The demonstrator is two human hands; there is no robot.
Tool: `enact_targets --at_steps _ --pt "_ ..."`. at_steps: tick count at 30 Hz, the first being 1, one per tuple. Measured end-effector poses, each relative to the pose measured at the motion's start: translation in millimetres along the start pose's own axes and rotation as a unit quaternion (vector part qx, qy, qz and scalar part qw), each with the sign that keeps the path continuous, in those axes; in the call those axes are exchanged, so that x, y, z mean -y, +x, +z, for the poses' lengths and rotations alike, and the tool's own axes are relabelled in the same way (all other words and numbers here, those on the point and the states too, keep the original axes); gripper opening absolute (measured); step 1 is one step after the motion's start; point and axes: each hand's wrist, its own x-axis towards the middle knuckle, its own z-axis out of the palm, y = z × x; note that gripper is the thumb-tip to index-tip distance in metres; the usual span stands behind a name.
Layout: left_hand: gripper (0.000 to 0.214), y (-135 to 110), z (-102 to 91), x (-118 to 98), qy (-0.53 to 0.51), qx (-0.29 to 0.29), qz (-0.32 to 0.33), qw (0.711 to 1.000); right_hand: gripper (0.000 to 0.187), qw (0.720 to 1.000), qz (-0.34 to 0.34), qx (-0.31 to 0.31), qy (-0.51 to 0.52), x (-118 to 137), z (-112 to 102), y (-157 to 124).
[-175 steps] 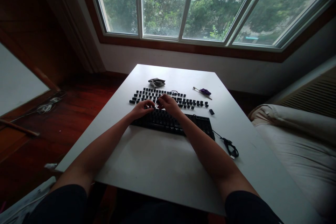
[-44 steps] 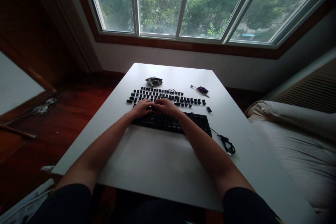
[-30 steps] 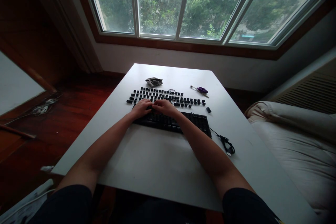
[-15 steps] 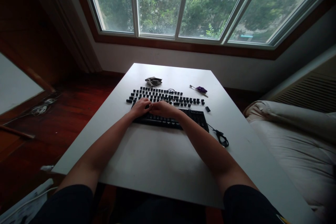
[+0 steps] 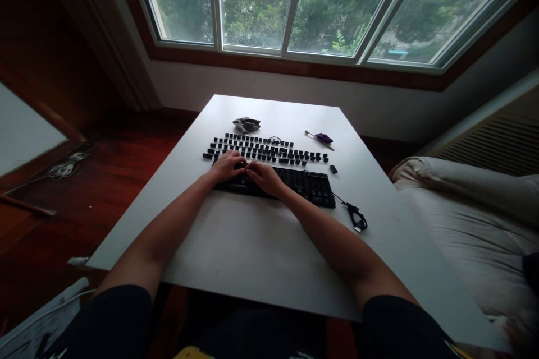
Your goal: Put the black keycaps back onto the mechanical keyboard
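Observation:
A black keyboard (image 5: pixel 309 186) lies across the middle of the white table. Over its left half is my left hand (image 5: pixel 228 166), with bent fingers closed toward my right hand. My right hand (image 5: pixel 265 176) is pinched at the fingertips, almost touching the left fingertips just above the keys. Whatever sits between the fingers is too small to make out. Behind the keyboard, many loose black keycaps (image 5: pixel 248 149) stand in rows. A single larger black keycap (image 5: pixel 333 169) lies apart at the right.
A crumpled grey cloth (image 5: pixel 246 124) lies at the back left of the table (image 5: pixel 202 258). A brush with a purple part (image 5: pixel 323 138) rests at the back right. The keyboard's coiled cable (image 5: pixel 357 217) lies to its right. A cushioned seat (image 5: pixel 446 224) stands beyond the table's right edge.
My right hand has shifted slightly right and turned, uncovering more keys. Its fingertips stay by my left hand, whose fingers have spread a little. The view has tilted slightly.

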Motion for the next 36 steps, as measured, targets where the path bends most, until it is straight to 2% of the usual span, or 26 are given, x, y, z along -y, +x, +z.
enact_targets --at_steps 5,11,16,19,23,27,36 --pt "0.026 -2 -4.2 -3 0.007 0.016 -0.004 1.0 0.019 1.0 0.003 0.009 -0.012 1 1 -2" --pt "0.032 -5 -3.4 -6 0.01 0.015 -0.01 1.0 0.019 0.997 -0.011 -0.002 -0.07 3 -2 -5" --pt "0.031 -5 -3.5 -7 0.008 0.013 -0.002 1.0 0.017 0.997 -0.009 0.005 -0.073 4 -2 -7" --pt "0.031 -6 -4.2 -8 0.01 0.01 0.0 1.0 0.02 1.0 0.018 -0.003 -0.023 -1 1 -6" --pt "0.031 -7 -4.7 -10 0.013 0.006 -0.001 1.0 0.026 0.989 0.083 -0.012 0.119 -14 1 -2" --pt "0.029 -6 -4.5 -11 0.008 0.002 -0.008 1.0 0.035 0.967 0.125 -0.045 0.215 -24 -1 3" --pt "0.026 -4 -5.7 -13 -0.039 0.007 -0.014 0.999 0.032 0.964 0.121 -0.162 0.17 -21 -18 6"
